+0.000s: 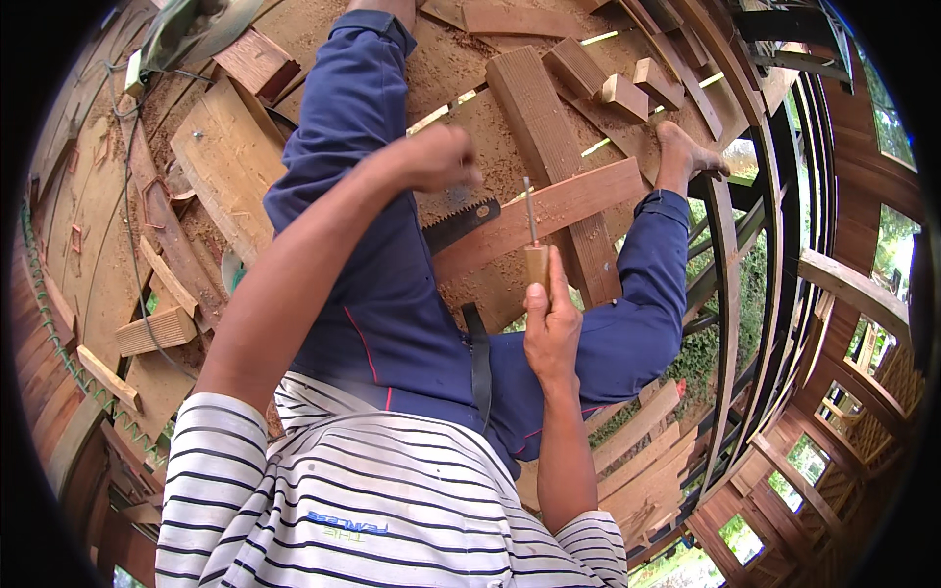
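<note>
My right hand (554, 328) grips the wooden handle of a slim file (532, 220), its thin metal shaft pointing away from me. My left hand (441, 160) is closed in a fist over the work; it is slightly blurred, and whatever lies inside it is hidden. Just below that fist, a dark saw blade (459, 225) with coarse teeth lies against a reddish plank (588, 191), part of it passing out of sight by my left leg. The plank crosses over a thick wooden beam (541, 122).
Short wood blocks (624, 98) sit beyond the beam, near my bare right foot (681, 152). Sawdust covers the boards. At left are a wide board (225, 157), a dark cable (130, 196) and a green coiled hose (54, 304). Open framing (730, 294) stands at right, with greenery below.
</note>
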The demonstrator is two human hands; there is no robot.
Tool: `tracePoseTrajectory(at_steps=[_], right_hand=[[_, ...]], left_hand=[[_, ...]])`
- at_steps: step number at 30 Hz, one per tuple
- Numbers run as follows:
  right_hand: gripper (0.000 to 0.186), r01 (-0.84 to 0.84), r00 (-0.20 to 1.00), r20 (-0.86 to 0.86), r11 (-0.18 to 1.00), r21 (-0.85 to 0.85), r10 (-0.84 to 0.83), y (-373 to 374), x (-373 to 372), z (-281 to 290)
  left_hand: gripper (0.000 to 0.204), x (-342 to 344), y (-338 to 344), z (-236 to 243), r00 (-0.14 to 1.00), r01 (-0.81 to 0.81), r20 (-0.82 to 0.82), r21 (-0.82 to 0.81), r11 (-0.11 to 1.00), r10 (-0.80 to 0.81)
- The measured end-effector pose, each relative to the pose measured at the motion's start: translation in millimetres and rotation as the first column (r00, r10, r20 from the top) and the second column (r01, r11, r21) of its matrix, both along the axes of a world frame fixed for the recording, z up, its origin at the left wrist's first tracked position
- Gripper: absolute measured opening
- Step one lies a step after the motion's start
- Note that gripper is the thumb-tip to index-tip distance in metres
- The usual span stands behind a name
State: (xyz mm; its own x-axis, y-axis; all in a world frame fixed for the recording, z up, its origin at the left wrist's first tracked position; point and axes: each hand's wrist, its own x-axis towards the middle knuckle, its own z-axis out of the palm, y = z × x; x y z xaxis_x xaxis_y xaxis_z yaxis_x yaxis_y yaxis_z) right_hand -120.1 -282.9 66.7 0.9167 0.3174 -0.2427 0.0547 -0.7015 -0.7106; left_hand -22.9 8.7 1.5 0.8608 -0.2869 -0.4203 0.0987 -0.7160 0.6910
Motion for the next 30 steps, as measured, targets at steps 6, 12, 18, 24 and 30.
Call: tracePoseTrajectory(at_steps=[6, 12, 18, 24, 30], right_hand=[[0.055, 0.05, 0.99, 0.127, 0.997, 0.057, -0.057, -16.9, -7.7, -21.7], [0.055, 0.141, 0.989, 0.003, 0.966, 0.216, -0.145, -20.6, -13.7, -15.1], [0.056, 0.142, 0.99, -0.057, 0.963, 0.23, -0.132, -20.9, -13.5, 0.5], [0.056, 0.118, 0.99, -0.101, 0.978, 0.174, -0.102, -21.2, -19.1, 1.8], [0.054, 0.05, 0.992, -0.116, 0.998, 0.025, -0.047, -25.7, -18.3, 23.5]], left_hand=[[0.029, 15.8, -29.0, -17.1, 0.942, 0.087, -0.303, -0.206, 0.975, -0.148], [0.022, 25.5, -36.5, -17.2, 0.959, 0.163, -0.196, -0.221, 0.962, -0.207], [0.022, 41.6, -58.0, -2.7, 0.944, 0.317, -0.076, -0.052, 0.947, -0.32], [0.031, 12.4, -59.0, -2.2, 0.985, 0.098, 0.126, 0.156, 0.983, -0.118], [0.033, -133.2, -88.6, 85.2, 0.931, 0.019, 0.364, -0.036, 0.999, -0.004]])
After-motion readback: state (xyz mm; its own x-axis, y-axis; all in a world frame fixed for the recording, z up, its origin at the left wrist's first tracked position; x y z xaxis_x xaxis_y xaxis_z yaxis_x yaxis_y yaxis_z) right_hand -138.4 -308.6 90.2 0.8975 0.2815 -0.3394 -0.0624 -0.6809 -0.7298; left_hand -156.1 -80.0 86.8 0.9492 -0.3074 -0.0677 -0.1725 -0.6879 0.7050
